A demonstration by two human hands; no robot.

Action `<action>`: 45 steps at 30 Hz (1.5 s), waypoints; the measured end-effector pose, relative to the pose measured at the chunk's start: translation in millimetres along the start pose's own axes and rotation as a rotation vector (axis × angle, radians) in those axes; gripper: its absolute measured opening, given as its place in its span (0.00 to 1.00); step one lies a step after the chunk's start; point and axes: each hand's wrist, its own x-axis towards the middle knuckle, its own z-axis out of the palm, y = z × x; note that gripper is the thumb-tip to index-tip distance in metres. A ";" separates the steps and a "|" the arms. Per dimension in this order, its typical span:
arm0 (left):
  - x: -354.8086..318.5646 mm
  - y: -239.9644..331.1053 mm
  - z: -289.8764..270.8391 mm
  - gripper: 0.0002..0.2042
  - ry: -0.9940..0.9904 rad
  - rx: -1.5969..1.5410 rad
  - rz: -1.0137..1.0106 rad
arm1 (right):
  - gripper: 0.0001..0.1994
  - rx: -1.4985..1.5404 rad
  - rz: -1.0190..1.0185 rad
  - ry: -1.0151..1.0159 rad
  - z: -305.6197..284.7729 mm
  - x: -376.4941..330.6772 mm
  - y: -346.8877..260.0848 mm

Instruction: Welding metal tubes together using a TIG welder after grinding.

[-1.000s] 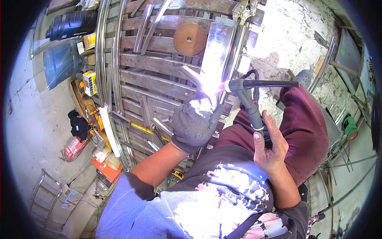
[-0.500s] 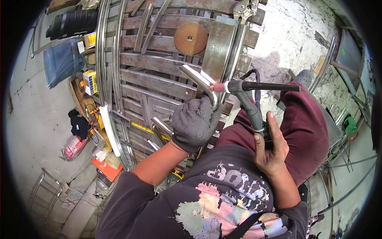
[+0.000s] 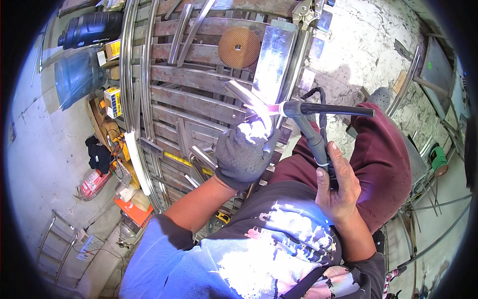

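My left hand (image 3: 245, 155), in a dark grey glove, is closed around the lower end of a bent shiny metal tube (image 3: 241, 93). In my bare right hand (image 3: 338, 187) is the handle of a welding torch (image 3: 312, 134). The torch's pink nozzle meets the tube at its bend, just above the glove. Bright white-blue light glares there and washes out the tube's bend and part of the glove. Behind the tube lies a flat metal bar (image 3: 274, 60), lit up by the glare.
A slatted metal bench (image 3: 194, 75) carries a brown grinding disc (image 3: 239, 47), long shiny tubes (image 3: 130, 65) and a yellow-marked ruler (image 3: 177, 159). Locking pliers (image 3: 304, 14) grip the bench's far right corner. Boxes and a black bottle (image 3: 92, 30) stand at the left.
An intense arc light has appeared at the torch tip, brightening my shirt, the flat bar and the room. The torch and my right hand have shifted very slightly.
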 end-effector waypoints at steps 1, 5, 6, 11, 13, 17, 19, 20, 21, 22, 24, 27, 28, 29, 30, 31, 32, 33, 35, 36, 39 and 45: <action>-1.2 -2.2 2.6 0.18 -0.002 0.010 0.011 | 0.29 -0.004 -0.002 0.000 2.0 1.1 -0.9; 26.3 22.5 -24.7 0.17 -0.034 0.150 -0.068 | 0.35 -0.081 -0.080 0.164 8.6 0.9 7.9; 25.5 21.3 -24.0 0.16 -0.032 0.140 -0.064 | 0.35 -0.103 -0.105 0.169 7.7 1.0 7.0; 24.3 22.0 -24.9 0.16 -0.056 0.125 -0.089 | 0.35 -0.106 -0.132 0.134 5.0 3.0 2.9; 24.1 22.3 -24.1 0.16 -0.032 0.154 -0.082 | 0.30 -0.053 -0.058 0.067 3.6 -3.8 3.3; 24.6 22.8 -22.5 0.16 -0.024 0.136 -0.091 | 0.29 -0.070 -0.077 0.074 4.2 -2.2 2.4; 25.8 23.2 -23.2 0.16 -0.025 0.144 -0.084 | 0.29 -0.060 -0.061 0.064 3.9 -1.5 1.0; 26.4 23.3 -23.5 0.16 -0.025 0.144 -0.084 | 0.29 -0.060 -0.062 0.064 3.8 -1.1 0.7; 27.1 23.3 -23.7 0.16 -0.025 0.140 -0.082 | 0.29 -0.084 -0.076 0.062 3.7 -0.6 0.4; 27.2 23.2 -23.9 0.16 -0.026 0.135 -0.080 | 0.29 -0.107 -0.089 0.061 3.7 -0.2 -0.1; 23.5 23.6 -23.9 0.16 -0.071 0.133 -0.105 | 0.30 -0.119 -0.096 0.041 2.5 1.6 -2.2; 1.1 1.4 -9.8 0.18 -0.097 -0.077 0.008 | 0.36 -0.197 -0.177 0.062 3.5 4.0 -0.8; -3.3 1.8 -9.4 0.19 -0.216 -0.102 -0.048 | 0.35 -0.187 -0.159 0.043 3.8 1.7 -0.2; -3.5 1.7 -8.4 0.19 -0.216 -0.104 -0.047 | 0.35 -0.189 -0.158 0.043 4.5 0.8 -1.1; -3.5 2.0 -7.1 0.19 -0.179 -0.043 -0.020 | 0.32 -0.171 -0.132 0.054 5.4 1.2 -3.5; -0.8 3.2 -8.5 0.18 -0.143 0.020 0.004 | 0.29 -0.151 -0.106 0.063 5.6 2.2 -5.1; 3.4 6.2 -11.3 0.18 -0.144 0.020 0.004 | 0.31 -0.164 -0.135 0.109 5.4 2.7 -5.3; 9.1 11.3 -15.8 0.16 -0.104 0.055 -0.028 | 0.36 -0.069 -0.048 0.123 6.8 -10.5 2.0; 22.4 22.2 -22.6 0.16 -0.026 0.121 -0.090 | 0.40 0.021 -0.001 0.233 4.7 -10.0 8.1; 22.9 23.0 -21.0 0.16 -0.028 0.119 -0.090 | 0.41 -0.079 -0.009 0.235 -1.2 -6.2 10.5; 24.1 24.8 -22.9 0.16 0.057 0.168 -0.047 | 0.38 0.005 0.107 0.337 -3.0 3.0 19.2; 29.6 25.6 -24.9 0.15 0.009 0.116 -0.085 | 0.39 0.135 0.302 0.528 -24.8 9.6 18.4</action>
